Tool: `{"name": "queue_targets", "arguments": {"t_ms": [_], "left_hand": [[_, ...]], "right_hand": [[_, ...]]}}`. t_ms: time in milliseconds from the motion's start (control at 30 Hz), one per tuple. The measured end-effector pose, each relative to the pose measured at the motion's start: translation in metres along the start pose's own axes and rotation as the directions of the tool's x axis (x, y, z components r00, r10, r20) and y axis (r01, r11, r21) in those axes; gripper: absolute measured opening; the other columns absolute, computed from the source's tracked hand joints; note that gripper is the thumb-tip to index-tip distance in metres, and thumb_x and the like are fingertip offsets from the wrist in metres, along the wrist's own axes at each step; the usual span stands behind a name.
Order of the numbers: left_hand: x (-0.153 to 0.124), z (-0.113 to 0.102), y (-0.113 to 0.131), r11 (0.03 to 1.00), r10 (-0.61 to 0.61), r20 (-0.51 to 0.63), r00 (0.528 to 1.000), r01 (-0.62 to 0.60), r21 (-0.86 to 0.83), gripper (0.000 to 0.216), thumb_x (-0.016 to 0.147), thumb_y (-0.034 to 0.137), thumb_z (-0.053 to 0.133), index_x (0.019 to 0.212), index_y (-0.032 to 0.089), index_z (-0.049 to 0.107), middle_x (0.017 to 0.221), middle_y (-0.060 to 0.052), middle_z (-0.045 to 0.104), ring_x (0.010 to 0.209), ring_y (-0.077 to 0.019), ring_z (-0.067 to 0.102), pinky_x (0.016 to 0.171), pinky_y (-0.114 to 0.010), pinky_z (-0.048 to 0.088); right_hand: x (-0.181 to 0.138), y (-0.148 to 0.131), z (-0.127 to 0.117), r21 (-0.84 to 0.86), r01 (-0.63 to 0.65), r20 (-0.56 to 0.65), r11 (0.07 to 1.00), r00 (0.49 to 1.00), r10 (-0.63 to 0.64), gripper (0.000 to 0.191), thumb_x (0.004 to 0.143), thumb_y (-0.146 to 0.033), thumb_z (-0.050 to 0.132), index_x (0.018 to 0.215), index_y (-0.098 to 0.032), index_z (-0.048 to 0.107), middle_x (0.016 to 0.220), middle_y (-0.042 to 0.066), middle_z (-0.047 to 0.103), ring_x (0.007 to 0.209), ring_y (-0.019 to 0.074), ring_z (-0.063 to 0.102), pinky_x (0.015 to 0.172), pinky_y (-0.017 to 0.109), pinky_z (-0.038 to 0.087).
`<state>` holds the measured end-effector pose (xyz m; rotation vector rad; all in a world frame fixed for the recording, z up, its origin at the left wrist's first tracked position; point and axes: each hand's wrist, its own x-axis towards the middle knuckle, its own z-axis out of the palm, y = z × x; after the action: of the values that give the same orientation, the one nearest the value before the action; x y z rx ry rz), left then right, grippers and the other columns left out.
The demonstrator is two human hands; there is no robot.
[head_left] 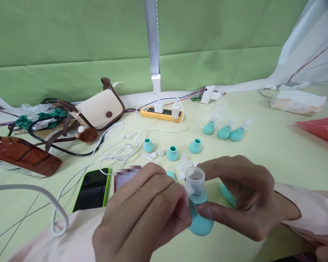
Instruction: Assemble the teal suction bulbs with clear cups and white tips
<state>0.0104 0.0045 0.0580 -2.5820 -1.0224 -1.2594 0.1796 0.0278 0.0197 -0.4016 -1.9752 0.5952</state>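
My right hand (243,196) grips a teal rubber bulb (200,222) with a clear plastic cup (195,182) fitted on its neck. My left hand (144,214) pinches a small clear piece at the side of that cup. Three bare teal bulbs (172,153) stand behind, among several small white caps (183,160). Three more bulbs with clear tops (224,131) stand farther back right. Another teal bulb (227,194) lies partly hidden behind my right hand.
A green-cased phone (92,189) lies left of my hands among white cables (109,153). A cream handbag (100,109), a yellow power strip (161,113), a brown bottle (24,156) and a red bag (321,128) sit around. A green cloth wall stands behind.
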Motion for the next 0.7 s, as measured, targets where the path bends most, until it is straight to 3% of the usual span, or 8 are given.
{"name": "queue_targets", "arguments": {"t_ms": [233, 400, 433, 500, 633, 700], "left_hand": [[-0.003, 0.006, 0.002, 0.999, -0.035, -0.107, 0.994, 0.039, 0.032, 0.025, 0.071, 0.0, 0.044, 0.054, 0.012, 0.057, 0.045, 0.0, 0.057, 0.04, -0.0081, 0.05, 0.037, -0.015, 0.045], [-0.003, -0.002, -0.009, 0.993, 0.025, 0.106, 0.994, -0.013, -0.116, 0.008, 0.067, 0.006, 0.055, 0.071, 0.011, 0.059, 0.053, 0.0, 0.059, 0.046, -0.0078, 0.051, 0.045, -0.016, 0.049], [-0.003, -0.003, -0.011, 0.99, 0.038, 0.106, 0.994, -0.023, -0.14, 0.011, 0.068, 0.006, 0.056, 0.077, 0.01, 0.059, 0.055, -0.001, 0.06, 0.048, -0.0087, 0.052, 0.046, -0.018, 0.05], [-0.003, -0.003, -0.011, 0.989, 0.03, 0.042, 0.999, -0.024, -0.143, 0.014, 0.069, 0.005, 0.056, 0.082, 0.009, 0.06, 0.057, -0.003, 0.062, 0.051, -0.0104, 0.054, 0.046, -0.02, 0.05], [-0.005, 0.003, -0.005, 0.992, -0.035, -0.101, 0.994, 0.022, -0.127, 0.009, 0.073, 0.006, 0.058, 0.069, 0.012, 0.062, 0.057, -0.003, 0.063, 0.051, -0.0106, 0.054, 0.043, -0.019, 0.049], [-0.006, 0.004, -0.002, 0.989, -0.06, -0.065, 0.996, 0.051, -0.139, 0.011, 0.073, 0.006, 0.058, 0.068, 0.014, 0.063, 0.058, -0.001, 0.064, 0.052, -0.01, 0.054, 0.043, -0.018, 0.051]], "right_hand": [[-0.002, 0.001, 0.002, 0.092, 0.006, -0.042, 0.996, 0.999, -0.002, 0.047, 0.061, -0.002, 0.066, 0.103, -0.016, 0.052, 0.065, 0.001, 0.059, 0.053, 0.0113, 0.056, 0.053, 0.023, 0.05], [-0.002, 0.002, 0.001, 0.126, -0.015, -0.053, 0.992, 0.998, 0.022, 0.046, 0.061, -0.003, 0.066, 0.103, -0.018, 0.053, 0.066, 0.001, 0.058, 0.054, 0.0109, 0.055, 0.055, 0.023, 0.05], [-0.002, 0.002, 0.0, 0.125, -0.011, -0.058, 0.992, 0.998, 0.019, 0.047, 0.061, -0.003, 0.066, 0.103, -0.018, 0.053, 0.067, 0.001, 0.058, 0.054, 0.011, 0.055, 0.056, 0.023, 0.051], [-0.001, 0.002, 0.0, 0.123, -0.014, -0.056, 0.992, 0.998, 0.021, 0.047, 0.061, -0.003, 0.065, 0.103, -0.019, 0.053, 0.066, 0.001, 0.058, 0.054, 0.0109, 0.055, 0.057, 0.024, 0.051], [-0.001, 0.002, 0.001, 0.102, -0.018, -0.092, 0.995, 0.995, 0.028, 0.045, 0.061, -0.003, 0.066, 0.101, -0.019, 0.055, 0.064, 0.0, 0.057, 0.052, 0.0107, 0.054, 0.057, 0.025, 0.051], [-0.002, 0.002, 0.001, 0.094, -0.02, -0.113, 0.995, 0.993, 0.031, 0.043, 0.061, -0.003, 0.066, 0.099, -0.019, 0.056, 0.065, 0.001, 0.057, 0.053, 0.0108, 0.054, 0.055, 0.024, 0.051]]}}
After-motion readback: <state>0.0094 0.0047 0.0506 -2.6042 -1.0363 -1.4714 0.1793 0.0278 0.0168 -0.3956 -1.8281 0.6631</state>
